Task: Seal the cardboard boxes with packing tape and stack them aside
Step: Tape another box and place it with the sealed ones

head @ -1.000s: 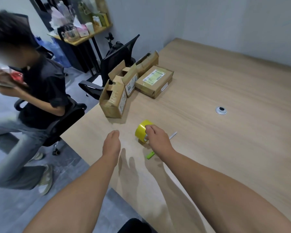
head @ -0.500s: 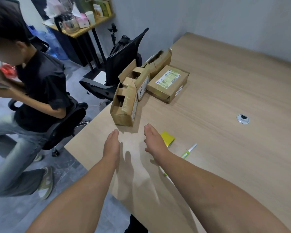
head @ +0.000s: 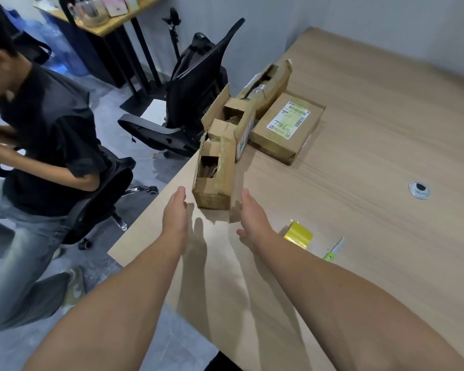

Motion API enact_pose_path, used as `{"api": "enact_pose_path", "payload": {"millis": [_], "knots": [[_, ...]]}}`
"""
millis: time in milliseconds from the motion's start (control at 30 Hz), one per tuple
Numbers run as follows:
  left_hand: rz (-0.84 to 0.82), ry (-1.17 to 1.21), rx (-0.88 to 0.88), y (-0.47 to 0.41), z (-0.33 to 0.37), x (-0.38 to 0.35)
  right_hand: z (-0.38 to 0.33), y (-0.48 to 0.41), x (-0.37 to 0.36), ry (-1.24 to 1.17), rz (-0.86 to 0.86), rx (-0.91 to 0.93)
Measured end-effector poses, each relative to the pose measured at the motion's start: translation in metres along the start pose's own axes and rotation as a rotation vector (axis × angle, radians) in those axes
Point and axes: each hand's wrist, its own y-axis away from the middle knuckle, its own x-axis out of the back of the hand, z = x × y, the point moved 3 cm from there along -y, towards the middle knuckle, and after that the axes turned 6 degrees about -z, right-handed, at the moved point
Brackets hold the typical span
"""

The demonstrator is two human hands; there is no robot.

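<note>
Stretching across most of the view, a wooden table [head: 373, 250] carries everything for the job. A person in a dark shirt [head: 51, 135] sits on a chair to the left of it, and a black office chair [head: 196, 84] stands at the table's far left edge.

Four cardboard boxes are bunched at that edge. A flat labelled box [head: 284, 132] lies closed, with "7786" handwritten on its label. Beside it are three with loose flaps: a far box [head: 271, 84], a middle box [head: 231, 121], and a near box [head: 213, 178] standing just ahead of the hands, its top open.

The left hand [head: 175, 218] and right hand [head: 252, 223] reach forward on either side of the near box, palms facing each other and fingers straight. Neither holds anything, and both are close to the box without visibly touching it.

A yellow tape roll [head: 298, 234] lies on the table just right of the right wrist. A green-handled cutter [head: 334, 249] lies near it, further right. A round metal grommet [head: 419, 190] sits well apart.
</note>
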Motion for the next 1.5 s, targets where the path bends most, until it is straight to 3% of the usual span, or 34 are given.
{"api": "enact_pose_path", "payload": {"millis": [433, 900, 1200, 1500], "knots": [[-0.203, -0.067, 0.048, -0.034, 0.025, -0.025, -0.001, -0.063, -0.021, -0.160, 0.039, -0.034], [-0.190, -0.018, 0.052, -0.013, 0.015, -0.024, 0.010, -0.049, -0.023, -0.126, 0.002, -0.016], [-0.209, 0.000, 0.018, 0.051, -0.009, -0.026, 0.044, -0.005, 0.000, -0.129, -0.026, 0.007], [-0.169, 0.039, -0.005, 0.143, -0.057, -0.036, 0.094, 0.059, 0.030, -0.001, -0.070, 0.154]]}}
